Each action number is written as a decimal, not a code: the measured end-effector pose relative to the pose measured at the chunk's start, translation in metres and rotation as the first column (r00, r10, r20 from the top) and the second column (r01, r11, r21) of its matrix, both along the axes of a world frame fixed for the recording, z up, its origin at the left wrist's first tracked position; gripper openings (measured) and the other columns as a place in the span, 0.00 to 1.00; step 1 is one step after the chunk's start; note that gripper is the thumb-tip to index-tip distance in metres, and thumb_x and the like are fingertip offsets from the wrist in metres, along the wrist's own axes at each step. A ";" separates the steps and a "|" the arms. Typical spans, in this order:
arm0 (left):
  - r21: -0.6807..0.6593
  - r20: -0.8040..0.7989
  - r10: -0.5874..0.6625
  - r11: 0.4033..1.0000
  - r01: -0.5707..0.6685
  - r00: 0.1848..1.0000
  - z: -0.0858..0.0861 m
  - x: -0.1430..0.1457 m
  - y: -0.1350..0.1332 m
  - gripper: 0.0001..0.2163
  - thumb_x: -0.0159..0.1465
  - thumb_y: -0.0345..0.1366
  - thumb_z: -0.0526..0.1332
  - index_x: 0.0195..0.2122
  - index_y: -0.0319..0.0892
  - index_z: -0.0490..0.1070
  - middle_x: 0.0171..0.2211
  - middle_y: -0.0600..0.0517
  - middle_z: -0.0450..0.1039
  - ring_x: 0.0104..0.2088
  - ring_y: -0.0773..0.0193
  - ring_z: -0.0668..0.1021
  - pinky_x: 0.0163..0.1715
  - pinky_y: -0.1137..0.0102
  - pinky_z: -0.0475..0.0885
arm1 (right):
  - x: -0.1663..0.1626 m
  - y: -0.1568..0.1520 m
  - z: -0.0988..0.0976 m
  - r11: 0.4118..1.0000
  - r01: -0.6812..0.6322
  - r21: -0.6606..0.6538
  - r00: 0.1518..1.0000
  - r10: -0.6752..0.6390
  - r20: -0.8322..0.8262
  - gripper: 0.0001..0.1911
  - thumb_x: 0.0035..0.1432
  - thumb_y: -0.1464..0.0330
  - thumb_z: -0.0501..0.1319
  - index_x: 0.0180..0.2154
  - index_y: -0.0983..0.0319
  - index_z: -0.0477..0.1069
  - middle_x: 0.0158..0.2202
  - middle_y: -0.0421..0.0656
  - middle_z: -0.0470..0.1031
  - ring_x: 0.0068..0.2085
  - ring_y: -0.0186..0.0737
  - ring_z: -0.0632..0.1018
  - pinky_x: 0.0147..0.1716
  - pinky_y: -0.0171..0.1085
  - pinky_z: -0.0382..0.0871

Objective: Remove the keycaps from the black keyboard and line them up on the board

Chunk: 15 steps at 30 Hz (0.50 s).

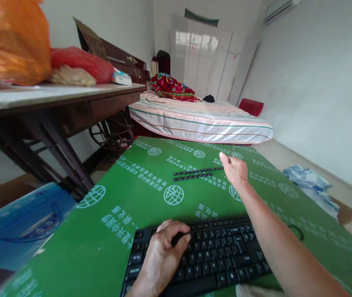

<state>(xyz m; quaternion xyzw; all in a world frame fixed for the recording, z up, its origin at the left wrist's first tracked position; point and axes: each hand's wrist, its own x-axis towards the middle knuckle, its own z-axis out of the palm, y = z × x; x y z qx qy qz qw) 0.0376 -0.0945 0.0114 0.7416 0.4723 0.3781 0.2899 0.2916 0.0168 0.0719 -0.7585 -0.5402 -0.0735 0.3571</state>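
A black keyboard [213,255] lies on the green printed board [126,206] at the near edge. My left hand [163,255] rests on the keyboard's left end with its fingers curled over the top row of keys. My right hand [234,169] reaches far forward across the board, fingers pinched on the right end of a thin black beaded strip [199,170]. A second, shorter black strip [193,177] lies just beside the first, flat on the board.
A dark wooden sewing-machine table [71,103] with orange and red bags stands on the left. A mattress [200,121] with bedding lies beyond the board. A blue box [18,222] sits at lower left, a blue cloth [312,181] on the floor at right.
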 end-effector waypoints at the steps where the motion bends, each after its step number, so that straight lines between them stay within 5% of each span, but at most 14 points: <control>1: -0.025 0.019 0.003 1.000 -0.003 1.000 0.001 0.001 0.000 0.04 0.56 0.33 0.59 0.29 0.45 0.74 0.30 0.53 0.77 0.36 0.61 0.78 0.39 0.67 0.72 | -0.007 -0.013 0.003 0.999 0.008 0.031 1.000 -0.008 0.014 0.30 0.57 0.47 0.46 0.16 0.61 0.64 0.18 0.44 0.69 0.23 0.37 0.68 0.23 0.34 0.54; 6: -0.159 0.144 0.026 0.987 -0.003 0.989 0.001 0.001 0.000 0.05 0.56 0.33 0.58 0.29 0.43 0.74 0.31 0.53 0.78 0.35 0.62 0.78 0.40 0.69 0.70 | -0.043 -0.082 -0.008 0.979 -0.185 0.082 0.965 0.197 -0.173 0.29 0.56 0.48 0.47 0.15 0.61 0.61 0.14 0.40 0.65 0.20 0.34 0.67 0.24 0.33 0.57; 11: -0.222 0.245 0.041 0.975 0.015 0.969 0.002 0.002 0.000 0.06 0.56 0.34 0.58 0.28 0.42 0.75 0.29 0.54 0.78 0.33 0.63 0.77 0.38 0.71 0.70 | -0.064 -0.124 -0.034 0.889 -0.456 0.022 0.659 0.355 -0.663 0.23 0.53 0.51 0.55 0.21 0.63 0.68 0.12 0.37 0.66 0.15 0.30 0.66 0.18 0.30 0.60; 15: -0.218 0.283 0.039 0.976 0.025 0.958 0.005 0.003 -0.001 0.06 0.56 0.35 0.58 0.28 0.41 0.75 0.29 0.54 0.78 0.32 0.63 0.77 0.37 0.71 0.70 | -0.070 -0.133 -0.035 0.800 -0.600 -0.023 0.533 0.379 -0.756 0.19 0.47 0.54 0.62 0.25 0.65 0.72 0.16 0.39 0.70 0.15 0.29 0.67 0.15 0.28 0.60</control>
